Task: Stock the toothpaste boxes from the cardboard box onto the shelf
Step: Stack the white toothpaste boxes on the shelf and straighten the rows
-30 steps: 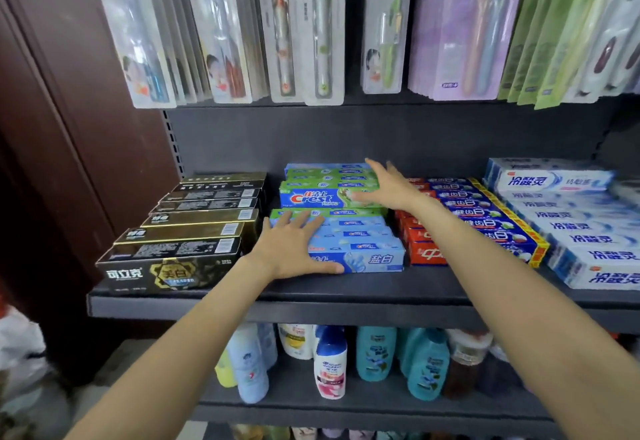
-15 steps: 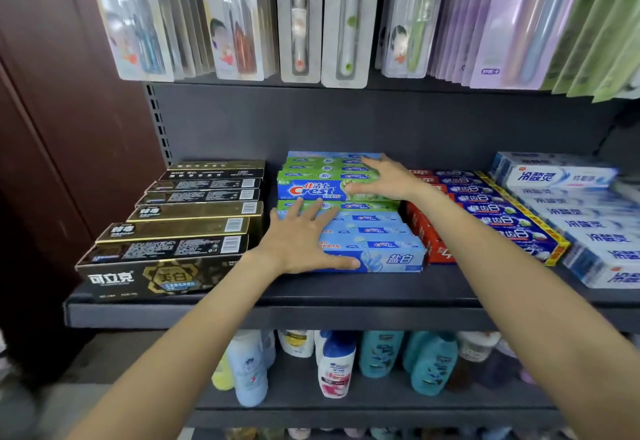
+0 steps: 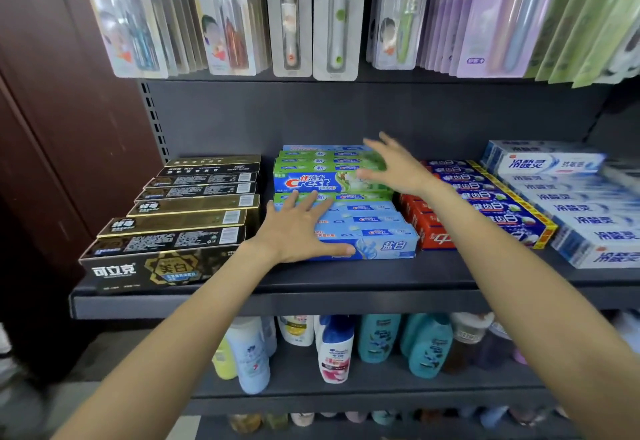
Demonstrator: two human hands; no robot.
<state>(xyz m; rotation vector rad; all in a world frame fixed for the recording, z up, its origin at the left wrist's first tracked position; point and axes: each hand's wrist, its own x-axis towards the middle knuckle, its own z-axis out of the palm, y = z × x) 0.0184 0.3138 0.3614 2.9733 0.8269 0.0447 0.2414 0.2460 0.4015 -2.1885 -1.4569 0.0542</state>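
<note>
Resting left hand flat on blue toothpaste boxes.

"Crest" with 佳洁士 on upright green-blue toothpaste box, centre stack. 盐白 on near blue box. 可立克 and 美白 on near-left black-gold box. 冷酸灵 on far-right white-blue boxes. 健齿白 on blue-red boxes. Smaller print unreadable.
</note>
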